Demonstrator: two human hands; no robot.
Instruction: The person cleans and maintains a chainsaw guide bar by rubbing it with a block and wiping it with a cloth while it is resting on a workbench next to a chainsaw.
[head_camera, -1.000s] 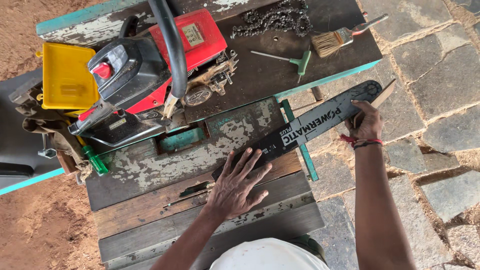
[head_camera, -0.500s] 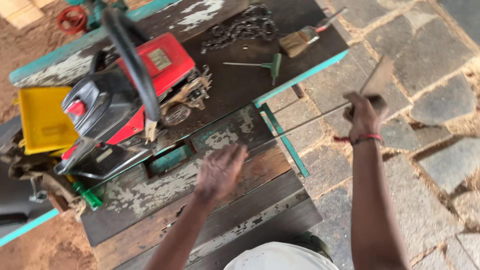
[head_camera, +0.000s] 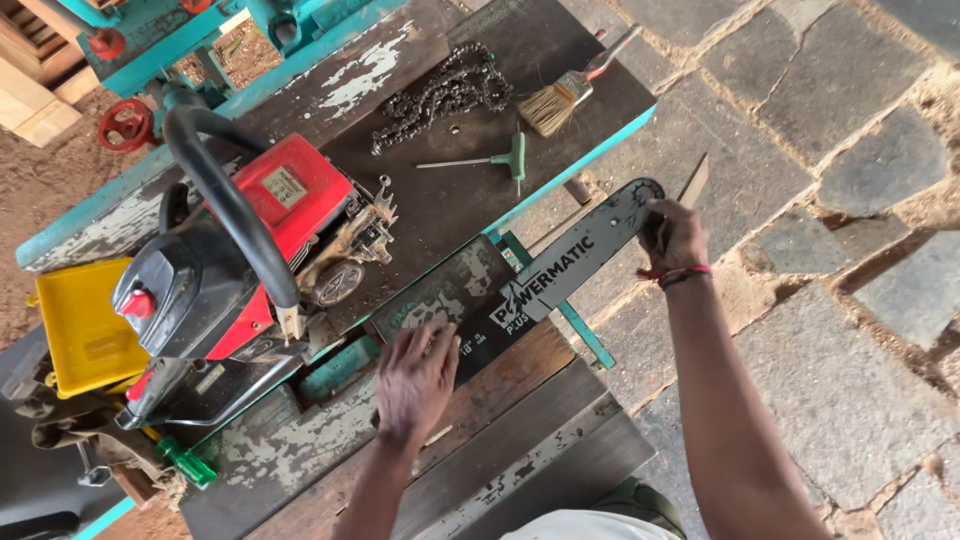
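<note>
**Two hands on a chainsaw guide bar at a worn workbench**

At the far left a yellow plastic tray (head_camera: 75, 325) sits at the edge of the paint-chipped wooden workbench (head_camera: 300, 440). Beside it lies a red and black chainsaw body (head_camera: 240, 260) with a curved black handle. Behind it, on the dark bench top, lie a loose coiled saw chain (head_camera: 440, 95), a green-handled T-shaped wrench (head_camera: 485, 160) and a bristle paintbrush (head_camera: 565, 95).

The left hand (head_camera: 412, 380) lies flat, fingers spread, on the near end of the long grey-and-black metal guide bar (head_camera: 560, 272). The bar runs diagonally off the bench edge over the stone paving (head_camera: 850, 150). The right hand (head_camera: 672, 235) is closed around its rounded far tip, beside a thin flat file (head_camera: 692, 183).
</note>
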